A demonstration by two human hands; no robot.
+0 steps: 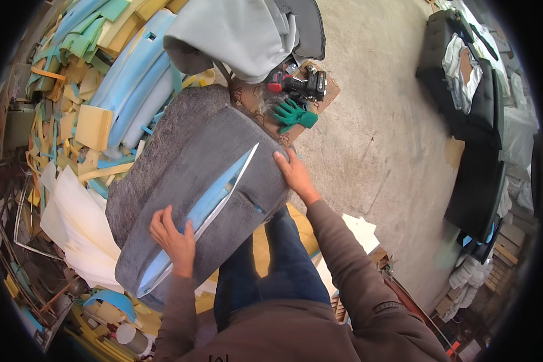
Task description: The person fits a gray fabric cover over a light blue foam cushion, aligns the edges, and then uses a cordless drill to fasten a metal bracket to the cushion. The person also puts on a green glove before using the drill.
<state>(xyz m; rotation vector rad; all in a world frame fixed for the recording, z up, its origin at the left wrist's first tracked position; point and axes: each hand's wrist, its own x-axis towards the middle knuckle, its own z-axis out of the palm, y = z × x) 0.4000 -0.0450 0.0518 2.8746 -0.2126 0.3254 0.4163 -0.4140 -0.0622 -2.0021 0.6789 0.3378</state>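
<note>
A grey fabric cushion (181,163) lies slanted before me, above my legs. A long slit with a white edge runs down its face, and blue foam (214,202) shows inside. My left hand (174,238) rests over the lower part of the slit, fingers apart, thumb by the foam, holding nothing that I can see. At the cushion's right edge, my right hand (297,174) grips the far corner; some of its fingers are hidden. Under the cushion's left side is a darker, rough grey pad (163,130).
Beyond the cushion, a green glove (292,114) and a cordless drill (311,84) lie on a brown patterned board. Grey upholstery (235,36) stands behind them. Foam offcuts (93,127) heap up at left. Black upholstered furniture (470,187) lines the right, across concrete floor (374,120).
</note>
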